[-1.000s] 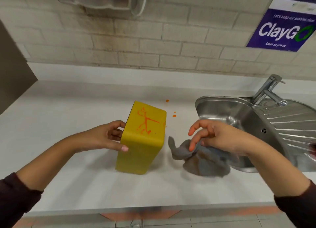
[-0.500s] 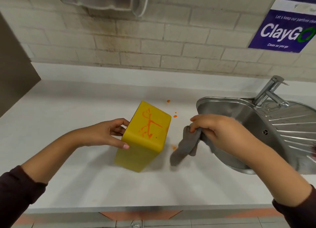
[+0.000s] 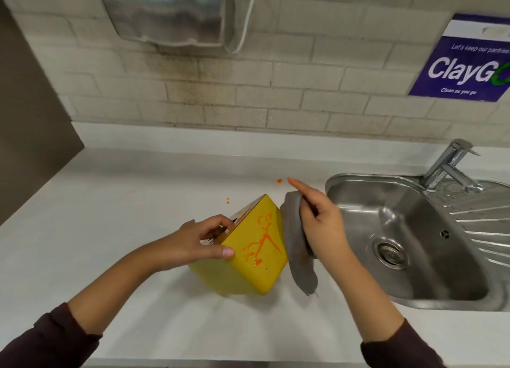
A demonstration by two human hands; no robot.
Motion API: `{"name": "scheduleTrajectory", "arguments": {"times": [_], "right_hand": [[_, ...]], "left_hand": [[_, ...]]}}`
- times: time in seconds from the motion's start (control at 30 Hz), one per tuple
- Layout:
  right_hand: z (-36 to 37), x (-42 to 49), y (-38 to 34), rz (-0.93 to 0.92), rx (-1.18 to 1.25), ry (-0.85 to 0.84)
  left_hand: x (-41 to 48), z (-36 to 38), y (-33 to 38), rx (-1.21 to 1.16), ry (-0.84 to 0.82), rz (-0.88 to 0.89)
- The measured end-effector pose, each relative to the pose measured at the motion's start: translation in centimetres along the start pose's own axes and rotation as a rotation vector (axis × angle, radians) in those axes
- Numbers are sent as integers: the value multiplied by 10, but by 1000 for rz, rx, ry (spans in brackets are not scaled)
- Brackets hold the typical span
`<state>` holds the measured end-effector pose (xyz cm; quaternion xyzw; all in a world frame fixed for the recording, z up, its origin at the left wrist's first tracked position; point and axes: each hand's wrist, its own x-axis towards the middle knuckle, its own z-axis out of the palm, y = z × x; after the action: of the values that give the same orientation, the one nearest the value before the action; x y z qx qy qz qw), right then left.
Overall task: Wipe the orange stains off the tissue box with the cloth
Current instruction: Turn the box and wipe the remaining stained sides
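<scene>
Box (image 3: 249,253): yellow, tilted onto a lower edge on the counter (image 3: 116,229), left of the sink (image 3: 408,243); corner pointing up.
Stains (image 3: 260,242): orange squiggles and drips across the upward face, unwiped.
Left hand (image 3: 200,242): clamped on the box's left upper edge, thumb along the near face, fingers curled over the far side.
Right hand (image 3: 321,224): closed on the cloth, index finger stretched out toward the wall.
Cloth (image 3: 298,246): grey, bunched in the right palm, pressed against the box's right edge; loose tail hanging down to near the counter.
Spots (image 3: 279,180): small orange drops on the counter behind the box, more at its left.
Tap (image 3: 452,163): chrome, behind the sink.
Sign (image 3: 466,64): blue, on the tiled wall, upper right.
</scene>
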<state>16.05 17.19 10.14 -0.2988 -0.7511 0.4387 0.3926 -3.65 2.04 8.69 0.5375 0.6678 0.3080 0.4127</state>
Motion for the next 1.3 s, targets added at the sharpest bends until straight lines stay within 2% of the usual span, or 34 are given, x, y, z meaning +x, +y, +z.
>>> {"name": "scheduleTrajectory", "arguments": {"times": [0.1, 0.17, 0.33, 0.43, 0.73, 0.97, 1.17, 1.23, 1.3], "right_hand": [[18, -8, 4, 45, 23, 232], [24, -12, 6, 1, -13, 290], [28, -31, 11, -110, -156, 28], [25, -36, 19, -209, -386, 65], [32, -26, 26, -84, -186, 180], [41, -19, 21, -230, -232, 86], [33, -31, 24, -474, -292, -126], [26, -31, 27, -480, -242, -117], [22, -29, 28, -419, -195, -27]], "left_hand": [[-1, 2, -3, -28, 32, 4], [-1, 2, -5, -27, 34, 2], [-1, 1, -3, -80, 60, -14], [-2, 1, -5, -83, 56, -28], [-1, 4, -3, -156, 77, -29], [-4, 3, -6, -201, 103, -20], [-2, 3, -10, -235, 119, -7], [-2, 2, -9, -264, 111, 2], [0, 1, -9, -266, 107, 11]]}}
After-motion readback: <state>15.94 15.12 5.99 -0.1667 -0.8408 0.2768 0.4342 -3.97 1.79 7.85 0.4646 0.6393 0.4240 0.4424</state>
